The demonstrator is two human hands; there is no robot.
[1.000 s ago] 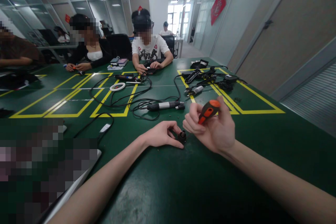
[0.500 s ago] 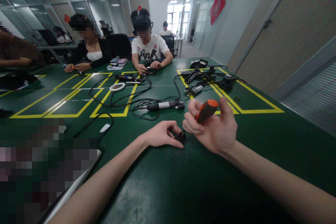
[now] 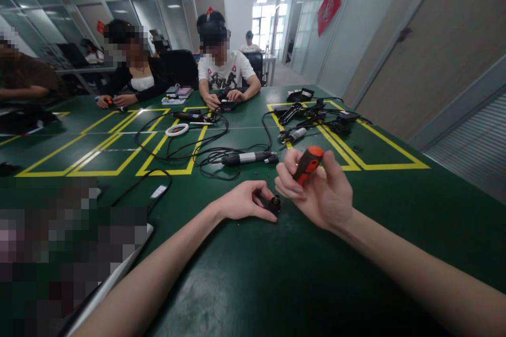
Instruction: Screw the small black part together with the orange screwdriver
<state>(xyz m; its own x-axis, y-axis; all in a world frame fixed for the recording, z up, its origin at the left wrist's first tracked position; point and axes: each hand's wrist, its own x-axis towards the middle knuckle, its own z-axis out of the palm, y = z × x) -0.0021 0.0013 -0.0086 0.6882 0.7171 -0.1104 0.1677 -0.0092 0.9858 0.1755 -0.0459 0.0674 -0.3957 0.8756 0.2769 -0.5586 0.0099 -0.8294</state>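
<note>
**Small black part with a round metallic top (image 3: 275, 205) in left hand (image 3: 247, 202); orange-and-black screwdriver-type handle (image 3: 309, 164) in right hand (image 3: 322, 195)**

Left hand: partly closed, thumb and fingers curved around the black part, gripping it from the side. The part stands at the surface of the dark green tabletop (image 3: 221, 284), its round top facing up.

Right hand: fingers curled about the handle, thumb raised near its upper end. The handle leans, orange end uppermost, above and to the right of the black part; its shaft cannot be made out.

Surroundings: beyond the hands lies a black-and-silver pen-shaped tool (image 3: 248, 158) beside looped black cable (image 3: 215, 157). Farther left is a flat white ring (image 3: 177, 130). Across the table, a co-worker in a white printed T-shirt (image 3: 225, 71) has both hands on a dark object (image 3: 227, 106), details too small to tell.
</note>
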